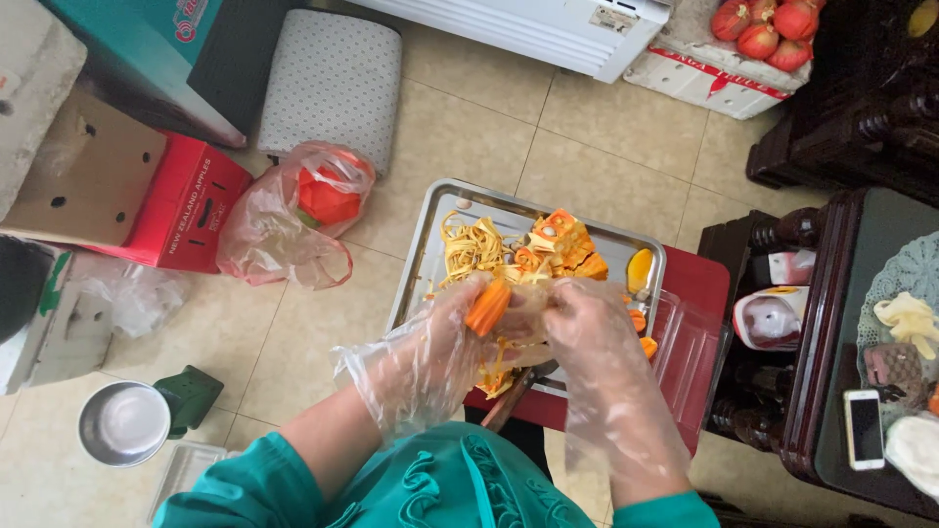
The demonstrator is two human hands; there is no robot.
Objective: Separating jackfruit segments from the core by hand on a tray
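Head view: left hand [445, 337] pinching orange piece [487, 307]; right hand [587, 328] closed, contents unclear; steel tray [430, 230] beneath, pink bag [293, 215] nearby.

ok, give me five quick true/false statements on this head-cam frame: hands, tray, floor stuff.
1. Both hands wear clear plastic gloves. True: left hand and right hand are both gloved.
2. The left hand holds a green piece. False: the piece at its fingers is orange.
3. The metal tray holds pale yellow strips and orange pieces. True.
4. The plastic bag on the floor is empty. False: something orange-red sits inside it.
5. The metal bowl stands on the tray. False: it stands on the tiled floor, at lower left, apart from the tray.
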